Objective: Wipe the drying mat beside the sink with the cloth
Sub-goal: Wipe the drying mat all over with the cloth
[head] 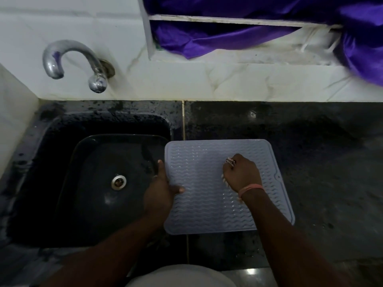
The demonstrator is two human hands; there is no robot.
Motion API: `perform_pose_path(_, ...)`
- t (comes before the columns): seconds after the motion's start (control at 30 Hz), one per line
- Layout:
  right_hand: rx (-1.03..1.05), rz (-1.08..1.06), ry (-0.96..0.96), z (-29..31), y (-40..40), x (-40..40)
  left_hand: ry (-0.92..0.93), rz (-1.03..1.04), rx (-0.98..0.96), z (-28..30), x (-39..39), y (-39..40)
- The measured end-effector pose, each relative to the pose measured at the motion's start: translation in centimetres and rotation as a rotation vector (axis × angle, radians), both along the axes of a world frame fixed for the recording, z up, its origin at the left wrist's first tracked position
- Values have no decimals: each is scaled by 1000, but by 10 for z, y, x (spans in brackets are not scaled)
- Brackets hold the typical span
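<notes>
Drying mat (209, 195): pale blue-grey, wavy ribbed, flat on the dark desk (310, 154) just right of the sink (103, 183); roughly square, slightly turned, far edge toward 12 o'clock, long axis hard to tell; left edge overhanging the sink rim.
Cloth (230, 162): small bunched piece, mostly hidden under the right hand, pale bits showing at 11 and 7 o'clock of the fist; lying on the mat's middle right.
Right hand (241, 172): fingers curled round the cloth, pressed down on the mat; pink band on the wrist (250, 188).
Left hand (160, 189): at the mat's 9 o'clock edge, thumb on top, fingers wrapped over the edge and gripping it.
Sink: black basin with metal drain (118, 181), at 9 o'clock of the mat.
Tap (72, 59): chrome, curved, on the white wall at 11 o'clock.
Purple fabric (259, 30): draped in the window recess at 1 o'clock, well apart from the mat.
In the way: only the forearms crossing the mat's near corners.
</notes>
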State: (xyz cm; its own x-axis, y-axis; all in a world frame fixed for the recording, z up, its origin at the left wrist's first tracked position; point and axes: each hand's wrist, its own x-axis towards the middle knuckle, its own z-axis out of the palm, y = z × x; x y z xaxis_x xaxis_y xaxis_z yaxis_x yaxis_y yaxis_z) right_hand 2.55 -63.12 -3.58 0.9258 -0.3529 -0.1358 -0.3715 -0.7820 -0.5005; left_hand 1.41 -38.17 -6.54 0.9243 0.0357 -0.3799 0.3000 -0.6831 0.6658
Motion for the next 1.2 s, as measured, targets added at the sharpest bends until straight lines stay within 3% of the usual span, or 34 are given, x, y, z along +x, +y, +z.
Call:
perform_pose_path(0.4, 51, 199, -75, -5, 98, 15, -17, 48, -151, 6, -3, 0)
perform_pose_path(0.57, 108, 283, -97, -8, 127, 19, -16, 31, -67, 6, -7, 1)
perform_pose_path(0.67, 290, 303, -54, -13, 139, 19, -63, 90, 5, 0, -6, 0)
perform_pose_path(0.83, 690, 132, 105, -14, 139, 23, -38, 53, -65, 4, -9, -1)
perform_pose_path(0.93, 837, -10, 50, -10, 113, 18, -43, 43, 1, 2, -6, -1)
perform_pose_path(1.1, 788, -210, -154, -8, 34, -12, 30, 62, -120, -2, -1, -1)
perform_pose_path(1.2, 544, -314, -234, -11, -22, -34, 20, 54, -61, -8, 2, 0)
